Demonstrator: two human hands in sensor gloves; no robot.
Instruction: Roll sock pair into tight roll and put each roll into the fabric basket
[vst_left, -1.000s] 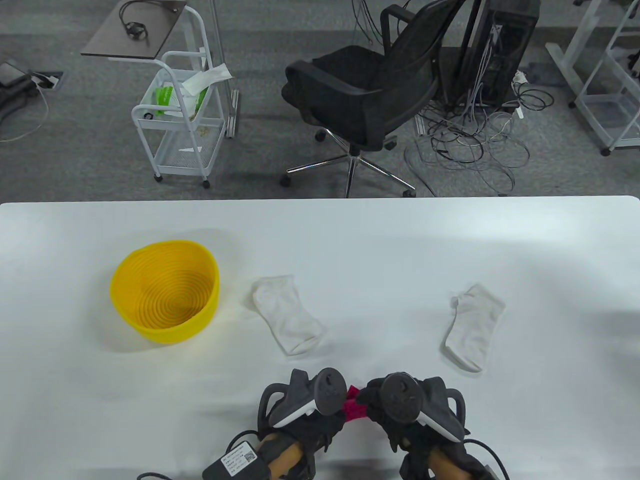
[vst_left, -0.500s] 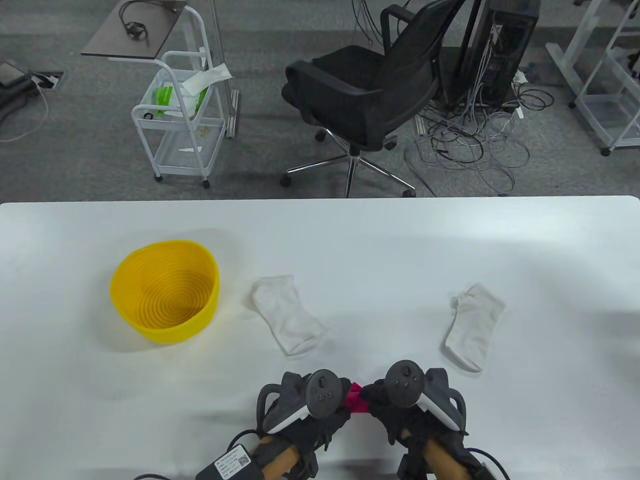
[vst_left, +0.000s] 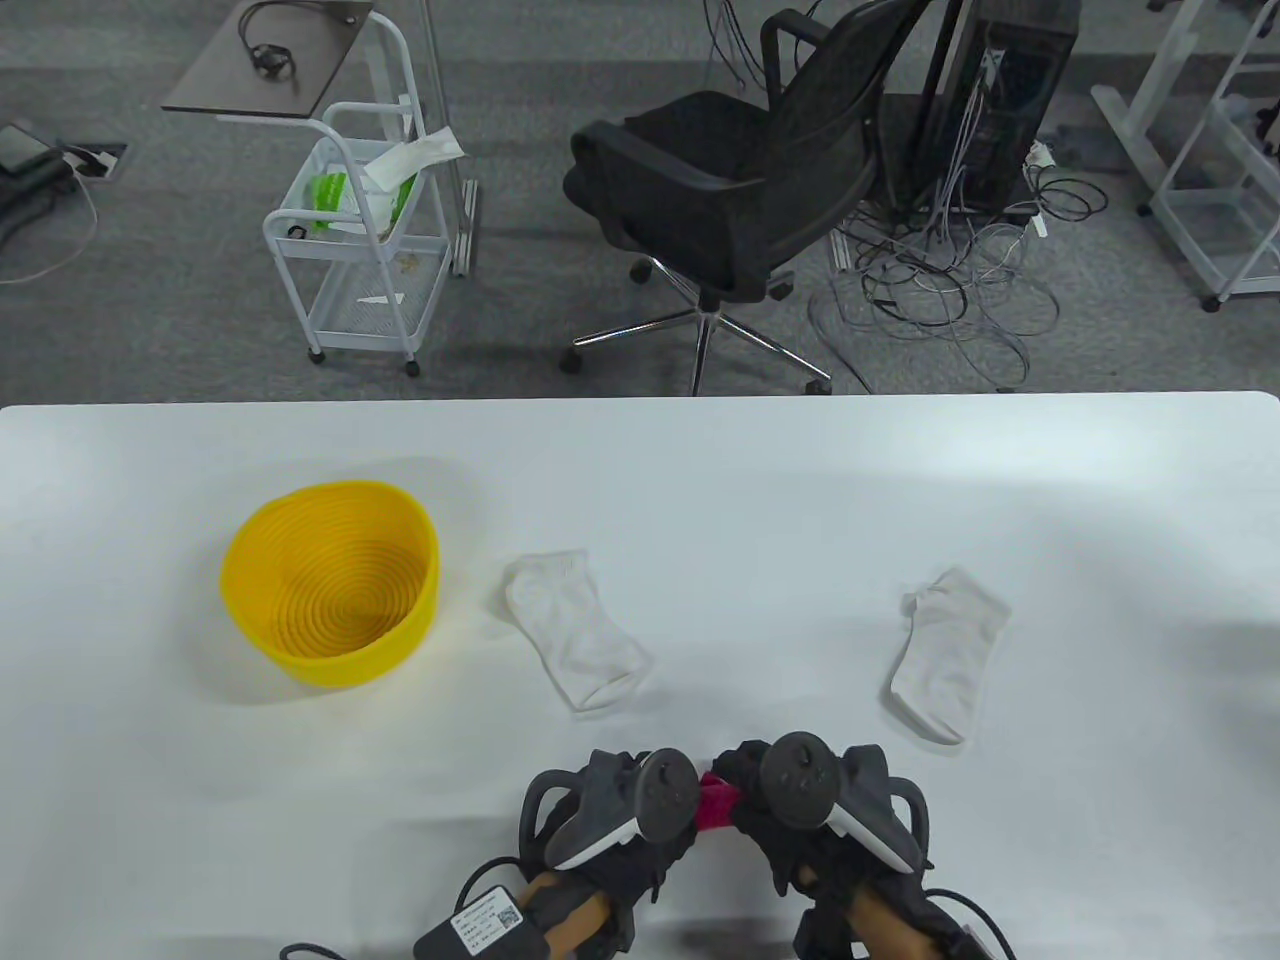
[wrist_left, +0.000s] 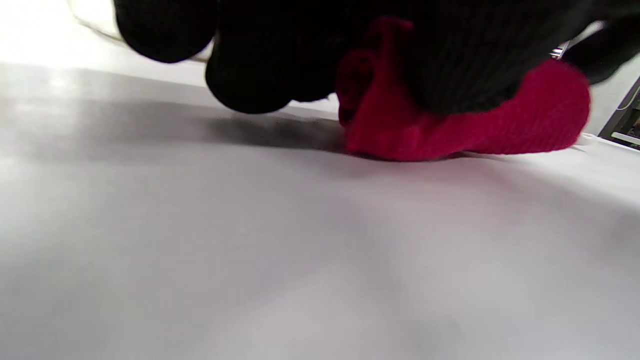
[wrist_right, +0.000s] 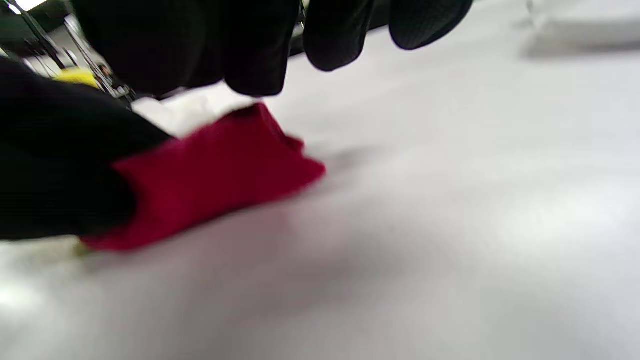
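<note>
A red sock roll (vst_left: 716, 803) lies on the white table (vst_left: 700, 500) near its front edge, mostly hidden between my two hands. My left hand (vst_left: 640, 810) curls its gloved fingers (wrist_left: 260, 75) over the red roll (wrist_left: 450, 125) from the left. My right hand (vst_left: 790, 800) grips the red roll (wrist_right: 210, 175) from the right, thumb on its near side. The yellow basket (vst_left: 330, 580) stands empty at the left. Two white socks lie flat, one (vst_left: 578, 628) beside the basket and one (vst_left: 945, 655) to the right.
Beyond the table's far edge stand a black office chair (vst_left: 740, 190), a white wire cart (vst_left: 360, 230) and a tangle of cables (vst_left: 940, 280) on the floor. A cable and labelled box (vst_left: 480, 915) trail from my left wrist.
Both hands have shifted a little over the red roll, drawing closer together, so less of the red fabric shows between them. The white socks and the basket have not moved.
</note>
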